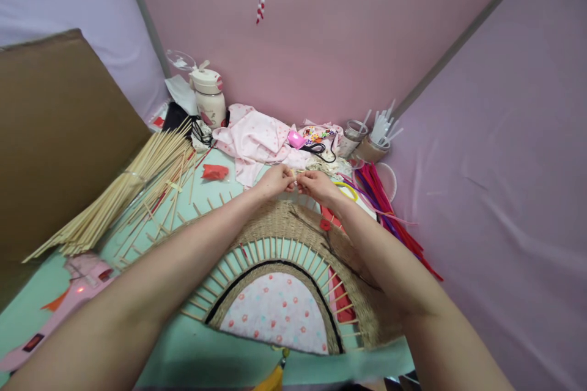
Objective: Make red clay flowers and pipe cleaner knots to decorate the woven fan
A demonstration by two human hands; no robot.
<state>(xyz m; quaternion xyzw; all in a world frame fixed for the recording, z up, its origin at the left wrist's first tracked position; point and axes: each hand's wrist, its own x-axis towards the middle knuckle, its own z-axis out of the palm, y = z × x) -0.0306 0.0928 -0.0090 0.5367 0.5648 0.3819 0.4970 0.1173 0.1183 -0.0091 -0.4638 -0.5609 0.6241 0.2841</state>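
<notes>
My left hand (pixel 278 180) and my right hand (pixel 317 185) meet beyond the far edge of a woven fan (pixel 261 220). Fingers of both hands are pinched together around something small and pale, too small to name. The fan lies on the table beneath my forearms, a half-round piece with wooden sticks radiating through a woven straw band. At its centre is a floral fabric half-circle (pixel 275 311), edged in straw and black cord. A brown twig with a red flower (pixel 325 224) rests on the band at the right.
To the left lie a bundle of wooden sticks (pixel 123 189) and a pink glue gun (pixel 59 317) with a lit red light. A bottle (pixel 210 101), pink cloth (pixel 257 134) and jar of glue sticks (pixel 373 148) stand behind. Coloured pipe cleaners (pixel 389 214) lie right. A yellow tassel (pixel 271 377) hangs in front.
</notes>
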